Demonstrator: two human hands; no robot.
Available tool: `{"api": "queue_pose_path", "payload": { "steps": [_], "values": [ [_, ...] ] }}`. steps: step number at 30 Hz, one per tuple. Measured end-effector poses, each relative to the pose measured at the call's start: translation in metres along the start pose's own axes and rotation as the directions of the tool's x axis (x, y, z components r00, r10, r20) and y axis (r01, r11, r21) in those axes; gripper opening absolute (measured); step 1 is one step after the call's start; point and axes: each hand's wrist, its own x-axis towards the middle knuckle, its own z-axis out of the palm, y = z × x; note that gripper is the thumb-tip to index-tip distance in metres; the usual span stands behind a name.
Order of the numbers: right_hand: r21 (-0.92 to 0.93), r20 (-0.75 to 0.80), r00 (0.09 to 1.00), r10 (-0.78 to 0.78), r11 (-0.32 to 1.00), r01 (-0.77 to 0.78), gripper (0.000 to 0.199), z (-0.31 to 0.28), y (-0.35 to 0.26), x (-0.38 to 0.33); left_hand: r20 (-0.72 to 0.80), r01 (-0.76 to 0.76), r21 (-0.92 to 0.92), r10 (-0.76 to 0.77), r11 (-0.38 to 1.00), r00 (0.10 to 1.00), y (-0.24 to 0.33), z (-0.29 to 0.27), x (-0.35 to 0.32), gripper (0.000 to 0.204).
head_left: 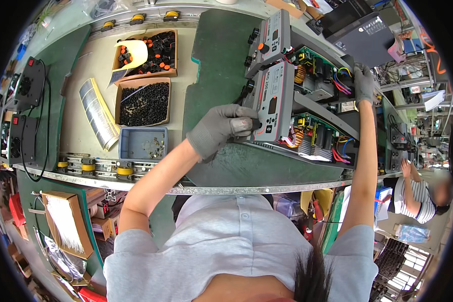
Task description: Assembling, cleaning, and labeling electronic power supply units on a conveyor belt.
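Note:
Two grey welding machines (274, 95) with uncovered insides lie side by side on a green board, front panels facing left. My left hand (221, 128), in a grey glove, is closed in a pinch on a small black knob (256, 124) at the lower part of the nearer machine's front panel. On the farther machine's panel sits a black knob with an orange face (263, 48). My right hand (363, 84), also gloved, is at the rear end of the farther machine, its fingers bent over the back edge. Circuit boards, copper coils (298, 138) and coloured wires show inside both machines.
Left of the machines stand a carton of black and orange knobs (161, 53), a carton of small black parts (145, 105) and a grey-blue bin (143, 143). A curled printed sheet (98, 113) lies beside them. A co-worker (418, 196) is at the right.

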Motion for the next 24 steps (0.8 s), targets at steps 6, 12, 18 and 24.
{"api": "queue_pose_path", "payload": {
  "steps": [6, 12, 18, 24],
  "values": [
    [0.055, -0.008, 0.998, 0.056, 0.997, -0.056, 0.026, 0.003, -0.009, -0.004, 0.126, 0.089, 0.103, -0.102, 0.991, 0.987, 0.016, -0.005, 0.008, 0.031],
    [0.012, 0.013, 0.994, 0.105, 0.994, -0.105, 0.028, 0.000, -0.008, -0.002, 0.090, 0.085, 0.093, -0.093, 0.992, 0.992, 0.010, 0.002, 0.001, 0.031],
    [-0.199, -0.007, 1.000, -0.012, 0.980, 0.010, 0.038, -0.004, -0.005, 0.000, 0.031, 0.086, 0.185, -0.093, 0.979, 0.995, 0.012, 0.005, 0.001, 0.031],
    [0.185, 0.074, 0.993, 0.094, 0.977, -0.106, 0.038, -0.014, -0.021, -0.006, 0.109, 0.006, 0.300, -0.041, 0.954, 0.993, 0.049, -0.003, 0.004, 0.044]
  ]
}}
